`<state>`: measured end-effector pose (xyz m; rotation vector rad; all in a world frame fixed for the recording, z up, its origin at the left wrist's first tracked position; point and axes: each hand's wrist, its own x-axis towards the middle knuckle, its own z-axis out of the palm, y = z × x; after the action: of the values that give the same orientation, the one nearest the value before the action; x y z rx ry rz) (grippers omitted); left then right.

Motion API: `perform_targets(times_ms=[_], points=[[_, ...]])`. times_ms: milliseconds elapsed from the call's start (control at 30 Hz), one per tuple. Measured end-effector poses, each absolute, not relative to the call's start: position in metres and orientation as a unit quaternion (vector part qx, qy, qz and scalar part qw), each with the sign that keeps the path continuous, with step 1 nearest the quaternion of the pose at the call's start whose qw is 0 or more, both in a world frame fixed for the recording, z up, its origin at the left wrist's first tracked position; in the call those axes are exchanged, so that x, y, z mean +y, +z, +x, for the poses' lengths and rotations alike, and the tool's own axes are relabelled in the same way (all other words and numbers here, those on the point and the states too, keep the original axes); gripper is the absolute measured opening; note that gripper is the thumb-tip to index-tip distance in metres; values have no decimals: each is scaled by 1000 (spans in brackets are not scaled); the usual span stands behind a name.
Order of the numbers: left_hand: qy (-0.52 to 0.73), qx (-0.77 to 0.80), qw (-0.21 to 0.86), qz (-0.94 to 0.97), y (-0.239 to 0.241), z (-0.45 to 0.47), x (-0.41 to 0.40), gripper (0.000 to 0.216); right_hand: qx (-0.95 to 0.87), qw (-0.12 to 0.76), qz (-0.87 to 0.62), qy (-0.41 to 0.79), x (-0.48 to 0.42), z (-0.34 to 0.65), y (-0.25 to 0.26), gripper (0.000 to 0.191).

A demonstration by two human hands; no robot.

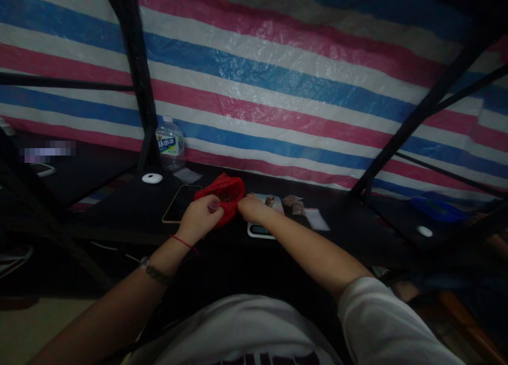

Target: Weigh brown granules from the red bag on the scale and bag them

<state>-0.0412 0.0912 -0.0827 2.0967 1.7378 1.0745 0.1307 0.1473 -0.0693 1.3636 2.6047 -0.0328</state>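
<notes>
A striped plastic sheet (257,63) backs a black worktop (345,214). Near the worktop's front edge, left of its middle, a red bag (227,184) gapes open, apparently thin, light, soft and slippery, best held by its rim. The hands are apart: the right hand (254,209) at the bag's right rim, its grip hidden; the left hand (199,217) curled at the bag's left. A dark-screened phone (178,203) and a white scale (257,231) crowd either side; more room appears toward the worktop's right edge, beyond small brown packets (297,206). Smallest, a reddish lump (214,204), too blurred to name, sits pinched in the left fingers.
</notes>
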Motion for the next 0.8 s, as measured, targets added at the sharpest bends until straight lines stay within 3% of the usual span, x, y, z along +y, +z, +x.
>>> perform_targets(times_ms=[267,500,600,800], points=[[362,586,113,716,-88,-38,93,18,874,-42,482,-46,165,191,-20,26],[352,586,108,722,-88,-37,93,16,875,71,478,25,155,167,-48,29],[352,586,98,724,-87,-37,92,16,852,81,512,75,156,144,-64,30],[345,579,107,731,-90,-38,93,17,849,77,518,64,171,125,-69,28]])
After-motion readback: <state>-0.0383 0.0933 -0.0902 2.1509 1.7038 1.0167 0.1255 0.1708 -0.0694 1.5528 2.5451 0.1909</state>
